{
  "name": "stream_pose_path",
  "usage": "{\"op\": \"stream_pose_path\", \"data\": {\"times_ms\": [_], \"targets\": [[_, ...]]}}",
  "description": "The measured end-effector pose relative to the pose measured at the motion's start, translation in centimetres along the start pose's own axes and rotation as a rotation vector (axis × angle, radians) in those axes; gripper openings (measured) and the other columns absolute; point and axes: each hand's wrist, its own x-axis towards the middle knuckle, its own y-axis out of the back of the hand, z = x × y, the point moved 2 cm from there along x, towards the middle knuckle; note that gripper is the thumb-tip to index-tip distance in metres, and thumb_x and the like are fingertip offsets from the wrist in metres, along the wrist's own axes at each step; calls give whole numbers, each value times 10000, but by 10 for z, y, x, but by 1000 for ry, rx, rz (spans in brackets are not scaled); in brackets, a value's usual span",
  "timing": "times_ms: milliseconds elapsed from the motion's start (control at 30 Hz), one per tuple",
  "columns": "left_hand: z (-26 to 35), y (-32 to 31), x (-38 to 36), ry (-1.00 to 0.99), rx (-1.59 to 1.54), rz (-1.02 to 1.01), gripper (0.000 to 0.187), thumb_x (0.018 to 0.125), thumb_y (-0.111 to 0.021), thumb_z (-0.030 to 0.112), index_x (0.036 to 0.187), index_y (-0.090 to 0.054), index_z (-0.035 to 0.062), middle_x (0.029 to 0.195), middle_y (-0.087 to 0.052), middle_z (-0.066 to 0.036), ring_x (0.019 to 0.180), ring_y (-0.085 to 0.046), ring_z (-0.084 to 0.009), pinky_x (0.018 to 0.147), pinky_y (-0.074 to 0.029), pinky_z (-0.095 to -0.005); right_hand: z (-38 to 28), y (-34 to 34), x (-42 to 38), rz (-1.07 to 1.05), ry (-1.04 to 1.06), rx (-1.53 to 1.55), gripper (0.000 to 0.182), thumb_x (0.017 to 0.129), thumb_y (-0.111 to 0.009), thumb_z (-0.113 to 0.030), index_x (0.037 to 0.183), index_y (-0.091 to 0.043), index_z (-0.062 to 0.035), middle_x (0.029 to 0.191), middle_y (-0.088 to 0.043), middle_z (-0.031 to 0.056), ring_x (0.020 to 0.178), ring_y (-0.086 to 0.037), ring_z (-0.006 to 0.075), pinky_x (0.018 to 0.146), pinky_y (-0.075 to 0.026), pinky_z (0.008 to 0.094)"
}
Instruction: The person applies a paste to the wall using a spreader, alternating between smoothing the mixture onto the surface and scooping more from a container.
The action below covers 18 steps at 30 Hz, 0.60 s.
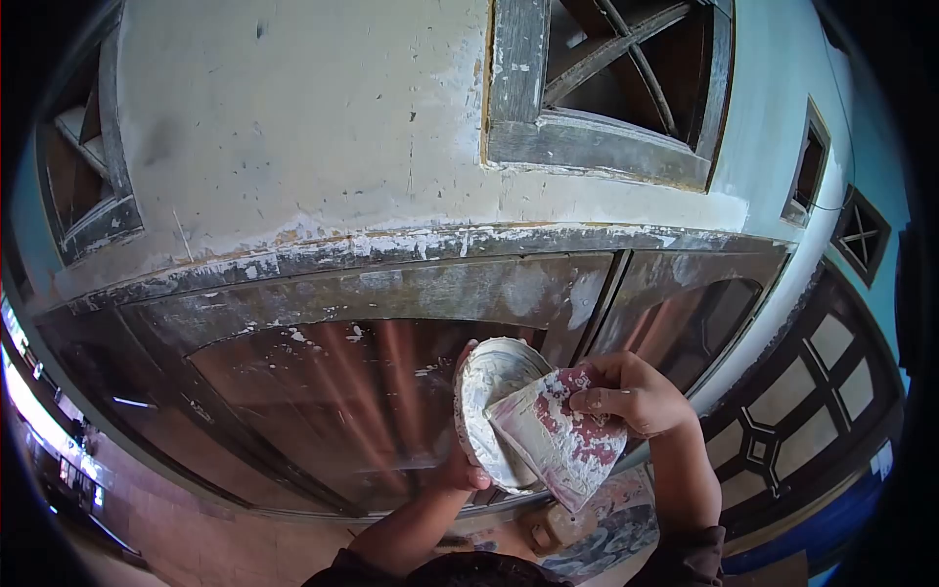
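Observation:
My left hand (464, 467) grips a round shallow dish (466, 416) from its left side and underneath, so most of its fingers are hidden. The dish is tilted toward me, its inside smeared with off-white putty (486, 368). Pinched between thumb and fingers, a flat dark-red putty spreader (597, 428) is in my right hand (641, 399). White putty cakes much of its face. The spreader's left edge lies over the dish; whether it touches the putty is hard to tell.
Ahead stands a patchy cream wall (293, 127) with a wooden vent frame (606, 147) and a putty-spotted wooden beam (391, 245). Below are glazed brown door panels (323, 391). A light brown object (565, 525) sits below my hands near a patterned sheet (626, 533). Patterned doors (782, 411) stand right.

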Motion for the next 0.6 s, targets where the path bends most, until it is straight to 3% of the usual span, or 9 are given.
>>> {"op": "stream_pose_path", "data": {"times_ms": [100,133,333,433,467,500,600], "targets": [[-5,4,-5,-14,8,17,1487,484,-1001,520,1626,-102,206,1614,-261,-192,1453,-349,-403,1198,-334,-564,-5,-7,-1,24,17,27,293,903,-703,-59,1168,-688,66,872,-730,41,683,-618,37,543,-439,206],[-3,6,-6,-23,85,-21,1442,538,-975,537,1628,-97,191,1617,-259,-188,1458,-344,-383,1192,-339,-567,-5,-7,-1,23,20,25,293,903,-703,-59,1168,-688,66,872,-730,41,683,-618,37,543,-439,206],[4,10,-8,-38,-27,45,1394,560,-964,509,1622,-124,177,1613,-255,-206,1455,-342,-412,1191,-331,-583,-12,-1,-3,-52,85,131,262,881,-689,-9,1134,-692,60,858,-717,35,695,-617,51,549,-448,213],[20,18,-9,-74,-146,89,1370,571,-958,495,1619,-138,170,1610,-254,-215,1453,-341,-427,1191,-328,-591,-35,7,-5,-62,275,73,206,874,-694,-5,1075,-700,40,840,-708,37,647,-585,51,532,-415,210],[30,15,-5,-88,-183,90,1362,575,-957,491,1618,-142,168,1609,-253,-218,1453,-341,-432,1191,-326,-594,-52,3,-13,33,335,83,151,882,-681,0,1031,-696,24,830,-694,29,643,-574,60,541,-409,224],[39,11,-1,-102,-220,74,1354,578,-955,486,1617,-147,166,1609,-252,-221,1452,-341,-436,1190,-325,-596,-67,-2,-13,49,488,121,143,907,-693,-36,1043,-678,6,856,-696,36,665,-579,69,564,-422,227],[66,2,9,-97,-231,-69,1300,629,-899,607,1612,-175,162,1613,-254,-223,1442,-328,-491,1167,-306,-674,-123,-28,-28,251,852,-182,198,955,-685,-86,1115,-639,21,920,-715,70,757,-631,86,674,-480,233]]}}
